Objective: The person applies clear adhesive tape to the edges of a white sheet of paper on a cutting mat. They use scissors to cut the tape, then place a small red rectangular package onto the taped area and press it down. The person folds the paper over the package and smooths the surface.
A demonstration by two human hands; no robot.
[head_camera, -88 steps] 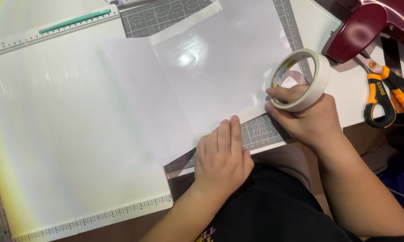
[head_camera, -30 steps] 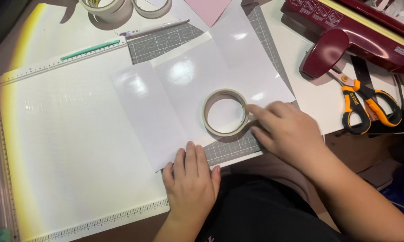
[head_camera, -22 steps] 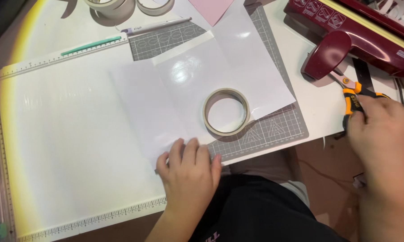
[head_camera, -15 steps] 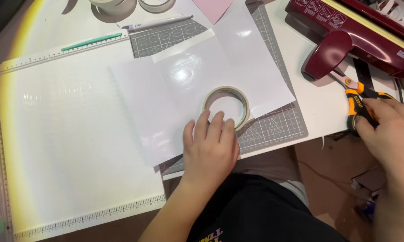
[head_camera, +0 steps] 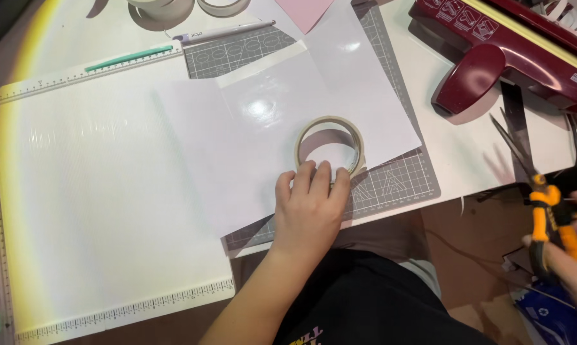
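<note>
Scissors gripped in the right hand off the surface's near edge; flat left hand steadies tape roll on glossy sheet.

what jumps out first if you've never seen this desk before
The tape roll lies flat on the glossy white sheet mid-desk, with the left hand touching its near edge. At the right edge, off the desk, the right hand holds orange-handled scissors, blades pointing up and away. A big dark red paper cutter fills the top right corner.
</note>
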